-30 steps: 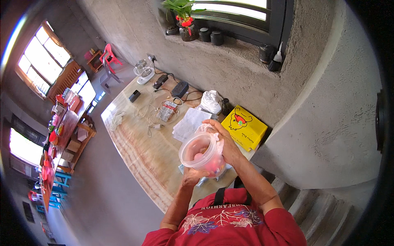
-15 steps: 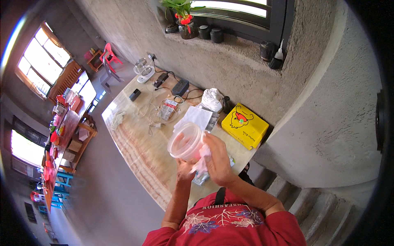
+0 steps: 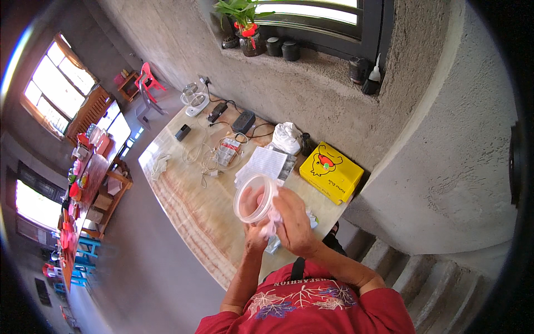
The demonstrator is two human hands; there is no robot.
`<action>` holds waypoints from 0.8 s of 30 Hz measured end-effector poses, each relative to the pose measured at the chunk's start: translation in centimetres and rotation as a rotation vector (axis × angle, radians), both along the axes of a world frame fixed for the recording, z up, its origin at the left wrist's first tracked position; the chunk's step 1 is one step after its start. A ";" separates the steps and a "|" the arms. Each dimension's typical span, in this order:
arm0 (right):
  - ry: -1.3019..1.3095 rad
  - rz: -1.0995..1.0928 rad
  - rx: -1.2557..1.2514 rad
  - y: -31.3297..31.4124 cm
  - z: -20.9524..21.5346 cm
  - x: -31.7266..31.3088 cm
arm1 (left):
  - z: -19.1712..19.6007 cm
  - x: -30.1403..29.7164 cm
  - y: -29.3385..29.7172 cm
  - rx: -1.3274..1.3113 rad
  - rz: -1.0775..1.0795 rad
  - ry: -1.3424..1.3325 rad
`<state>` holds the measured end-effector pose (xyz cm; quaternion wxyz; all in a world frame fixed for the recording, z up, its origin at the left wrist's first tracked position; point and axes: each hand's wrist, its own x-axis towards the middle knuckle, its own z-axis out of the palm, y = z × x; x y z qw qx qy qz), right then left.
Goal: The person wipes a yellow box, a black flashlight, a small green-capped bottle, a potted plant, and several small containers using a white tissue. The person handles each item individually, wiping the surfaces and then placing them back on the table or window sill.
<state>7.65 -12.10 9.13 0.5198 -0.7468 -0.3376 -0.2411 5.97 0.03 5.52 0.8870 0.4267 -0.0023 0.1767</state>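
Note:
A clear round plastic tub (image 3: 251,198) is held over the near part of the table, its open mouth tilted up toward me. From below, my left hand (image 3: 256,236) grips it, with the fingers partly hidden behind the tub. My right hand (image 3: 294,221) is closed around a pale pink cloth (image 3: 271,224) and presses it against the tub's right side. Through the clear wall, fingers show as blurred shapes. Just beyond the tub lies a sheet of printed paper (image 3: 266,163) on the table.
The marble-patterned table (image 3: 183,192) carries tangled cables, a black power strip (image 3: 243,121), a white bundled cloth (image 3: 287,137) and a yellow box (image 3: 331,172). A potted plant (image 3: 243,14) stands on the windowsill. Concrete steps (image 3: 414,284) descend at my right.
The tub has come slightly right and down and its mouth has turned more toward me. My right hand and the pink cloth have shifted a little along its side.

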 end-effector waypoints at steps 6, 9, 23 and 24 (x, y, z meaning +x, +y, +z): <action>0.452 0.156 0.252 -0.6 -0.1 0.8 | 1.1 -0.3 0.2 0.224 -0.093 0.032; 0.735 0.356 0.291 -1.0 0.8 3.6 | 1.0 -0.7 0.5 0.269 -0.197 0.023; 0.240 0.080 -0.033 -0.4 1.1 0.8 | 1.9 0.4 1.5 0.237 -0.003 0.031; 0.244 0.047 0.011 -0.2 0.7 -0.1 | 2.0 0.6 1.3 0.157 -0.025 -0.005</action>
